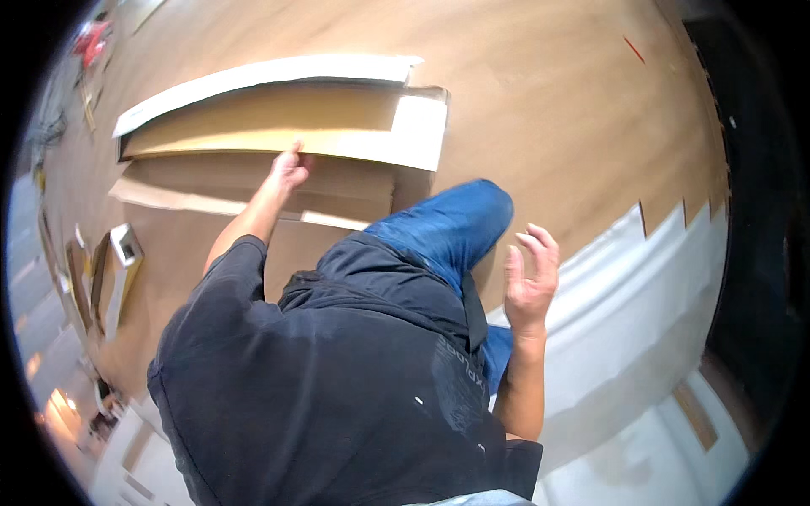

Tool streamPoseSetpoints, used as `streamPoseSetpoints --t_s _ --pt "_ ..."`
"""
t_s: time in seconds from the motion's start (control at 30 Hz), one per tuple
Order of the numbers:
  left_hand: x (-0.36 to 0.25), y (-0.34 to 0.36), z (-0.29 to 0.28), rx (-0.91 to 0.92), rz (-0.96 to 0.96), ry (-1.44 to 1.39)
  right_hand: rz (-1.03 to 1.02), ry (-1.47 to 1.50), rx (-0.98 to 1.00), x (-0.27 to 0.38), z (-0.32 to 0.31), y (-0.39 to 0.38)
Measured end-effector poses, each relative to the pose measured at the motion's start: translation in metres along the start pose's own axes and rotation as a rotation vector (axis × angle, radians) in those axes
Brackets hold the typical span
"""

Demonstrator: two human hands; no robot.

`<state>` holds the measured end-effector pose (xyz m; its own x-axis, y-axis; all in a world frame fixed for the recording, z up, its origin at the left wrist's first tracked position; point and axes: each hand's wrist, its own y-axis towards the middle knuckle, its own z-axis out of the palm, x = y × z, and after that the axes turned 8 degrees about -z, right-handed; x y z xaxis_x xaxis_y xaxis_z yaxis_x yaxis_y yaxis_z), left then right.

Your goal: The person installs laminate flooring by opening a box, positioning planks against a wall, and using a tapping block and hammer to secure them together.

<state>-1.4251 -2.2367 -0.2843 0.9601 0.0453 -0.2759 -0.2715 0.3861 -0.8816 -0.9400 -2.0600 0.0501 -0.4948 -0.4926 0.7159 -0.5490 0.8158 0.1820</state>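
Note:
A long, flat cardboard carton (pixel 261 69) lies opened on the floor in front of me, with white flaps spread along its far side and right end. Inside it shows a long yellowish plank (pixel 253 120). My left hand (pixel 291 168) pinches the plank's near edge, thumb on top; the fingers beneath are partly hidden. Along the near side a brown cardboard flap (pixel 215 181) lies folded out. My right hand (pixel 533 282) is raised beside my bent knee in blue trousers (pixel 456 221), fingers loosely curled and apart, with nothing in it.
Brown wood-look flooring (pixel 557 110) ends at the right in a stepped edge beside white sheeting (pixel 633 329). A thin red strip (pixel 634 49) lies at the upper right. Offcuts and an upright white carton piece (pixel 124 266) stand at the left. A dark surface (pixel 759 211) borders the far right.

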Motion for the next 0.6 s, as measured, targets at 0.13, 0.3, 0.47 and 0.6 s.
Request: streamPoseSetpoints --t_s 0.13,0.3,0.47,0.6 --pt "0.082 -0.108 0.102 0.152 -0.108 -0.082 -0.500 -0.419 0.315 0.049 0.058 0.049" --pt "0.171 -0.223 0.160 0.498 -0.585 0.170 -0.594 -0.834 0.468 0.009 0.096 0.060" --pt "0.105 -0.213 0.119 0.561 -0.309 0.132 -0.616 -0.752 0.431 -0.029 -0.013 0.044" --pt "0.008 -0.158 0.078 0.293 -0.056 0.056 -0.595 -0.763 0.449 -0.048 -0.089 -0.008"
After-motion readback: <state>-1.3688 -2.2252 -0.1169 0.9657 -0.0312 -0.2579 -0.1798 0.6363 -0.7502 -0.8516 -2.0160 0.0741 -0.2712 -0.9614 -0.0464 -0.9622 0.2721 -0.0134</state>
